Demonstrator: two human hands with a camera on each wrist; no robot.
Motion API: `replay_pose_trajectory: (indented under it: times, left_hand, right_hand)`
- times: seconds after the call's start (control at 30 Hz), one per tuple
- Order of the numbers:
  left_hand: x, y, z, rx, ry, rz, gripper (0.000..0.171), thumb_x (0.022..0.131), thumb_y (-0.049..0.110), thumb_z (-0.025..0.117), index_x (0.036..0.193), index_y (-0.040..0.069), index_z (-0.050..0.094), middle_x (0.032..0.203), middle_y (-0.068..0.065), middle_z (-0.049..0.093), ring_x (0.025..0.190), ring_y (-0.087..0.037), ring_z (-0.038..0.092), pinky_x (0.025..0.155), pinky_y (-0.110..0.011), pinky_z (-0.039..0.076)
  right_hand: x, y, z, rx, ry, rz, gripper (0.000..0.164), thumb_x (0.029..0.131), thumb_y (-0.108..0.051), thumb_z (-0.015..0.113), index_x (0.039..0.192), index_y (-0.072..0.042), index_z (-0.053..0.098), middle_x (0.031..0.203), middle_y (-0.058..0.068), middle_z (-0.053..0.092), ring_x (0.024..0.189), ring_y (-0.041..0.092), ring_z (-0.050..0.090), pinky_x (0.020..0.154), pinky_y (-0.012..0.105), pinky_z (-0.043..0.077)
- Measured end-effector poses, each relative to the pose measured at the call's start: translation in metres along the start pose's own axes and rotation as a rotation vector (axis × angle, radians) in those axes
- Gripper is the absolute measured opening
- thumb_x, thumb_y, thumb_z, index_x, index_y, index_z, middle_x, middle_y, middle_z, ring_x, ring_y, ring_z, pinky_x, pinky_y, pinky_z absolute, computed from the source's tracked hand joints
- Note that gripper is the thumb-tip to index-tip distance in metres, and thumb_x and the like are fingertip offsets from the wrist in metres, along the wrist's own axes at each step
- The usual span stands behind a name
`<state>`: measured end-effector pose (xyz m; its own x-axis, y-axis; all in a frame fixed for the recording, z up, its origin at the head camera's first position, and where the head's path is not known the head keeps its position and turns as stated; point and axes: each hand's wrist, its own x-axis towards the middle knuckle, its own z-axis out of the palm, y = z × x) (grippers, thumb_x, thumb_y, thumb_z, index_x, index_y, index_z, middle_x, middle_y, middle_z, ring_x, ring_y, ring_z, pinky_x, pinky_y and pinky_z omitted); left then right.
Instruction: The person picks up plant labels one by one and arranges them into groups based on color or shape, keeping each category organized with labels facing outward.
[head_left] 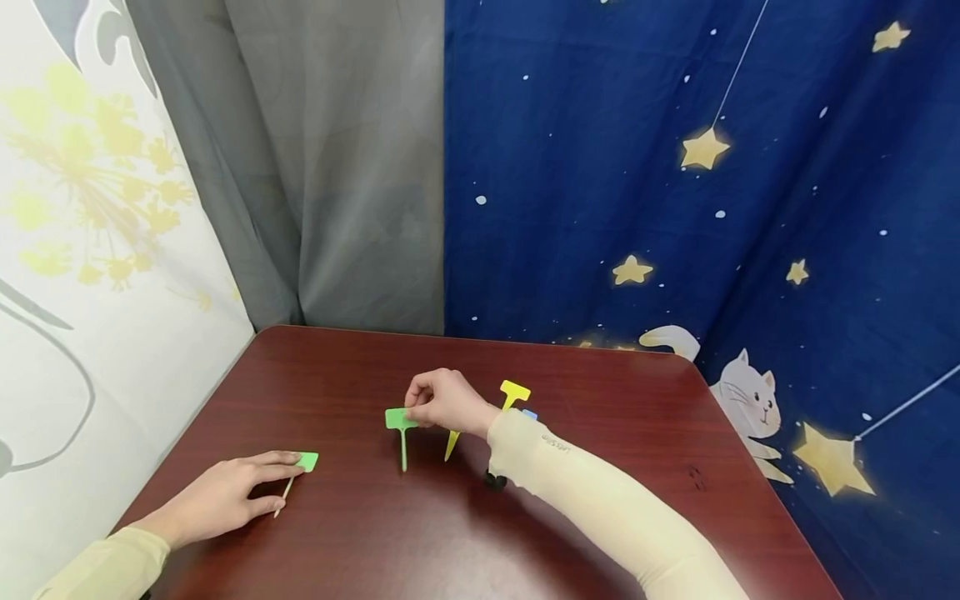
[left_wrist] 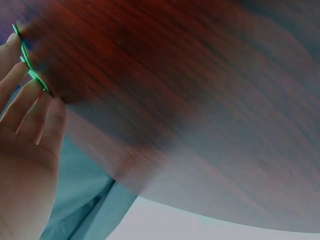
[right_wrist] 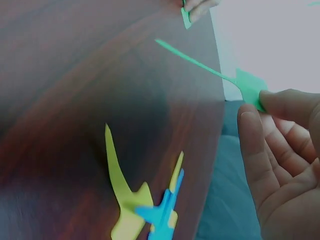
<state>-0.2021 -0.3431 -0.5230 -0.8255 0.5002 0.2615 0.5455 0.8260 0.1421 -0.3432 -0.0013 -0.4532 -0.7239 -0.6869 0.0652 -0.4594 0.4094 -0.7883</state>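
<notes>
Two sleeves [head_left: 622, 508] [head_left: 112, 567] — two hands [head_left: 221, 496] [head_left: 450, 402] touch two green tags [head_left: 395, 418] [head_left: 308, 461]

Head view: from above the near side, facing forward and down; wide, tabletop [head_left: 622, 400] through to curtains [head_left: 570, 183]. Wrist views: close in, along fingers of left hand [left_wrist: 30, 145], right hand [right_wrist: 290, 155]. Right wrist catches left hand too; shares blue tag [right_wrist: 162, 220] with head.

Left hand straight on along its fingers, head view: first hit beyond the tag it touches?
Likely the green tag pinched by the right hand, though relative height is unclear; it might pass beneath.
</notes>
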Motion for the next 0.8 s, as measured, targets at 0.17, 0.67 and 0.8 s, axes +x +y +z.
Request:
replay_pose_trajectory:
  times: [0.17,0.67,0.8]
  left_hand:
    - [0.002,-0.002,0.000,-0.005,-0.006,-0.002,0.044,0.076,0.037,0.072,0.118,0.028,0.062,0.126,0.011,0.052,0.103,-0.010,0.057,0.073,-0.034,0.048]
    - [0.002,-0.002,0.001,-0.007,-0.004,-0.036,0.047,0.074,0.036,0.073,0.119,0.030,0.062,0.126,0.013,0.051,0.102,-0.008,0.056,0.074,-0.033,0.048]
    - [0.003,0.000,0.001,-0.007,0.003,-0.026,0.046,0.074,0.037,0.073,0.118,0.030,0.062,0.125,0.012,0.052,0.101,-0.009,0.057,0.073,-0.034,0.048]
  right_hand:
    - [0.006,-0.003,0.017,0.047,0.012,0.016,0.013,0.076,-0.010,0.072,0.086,-0.017,0.066,0.070,-0.003,0.064,0.056,0.012,0.062,0.052,0.027,0.052]
    - [0.020,-0.013,0.071,-0.172,-0.011,0.071,0.019,0.076,-0.015,0.074,0.089,-0.025,0.065,0.065,-0.014,0.061,0.054,0.000,0.055,0.054,0.017,0.045]
    - [0.023,-0.016,0.081,-0.319,-0.005,0.042,0.017,0.077,-0.021,0.074,0.089,-0.029,0.064,0.067,-0.020,0.057,0.060,-0.005,0.052,0.058,0.014,0.042]
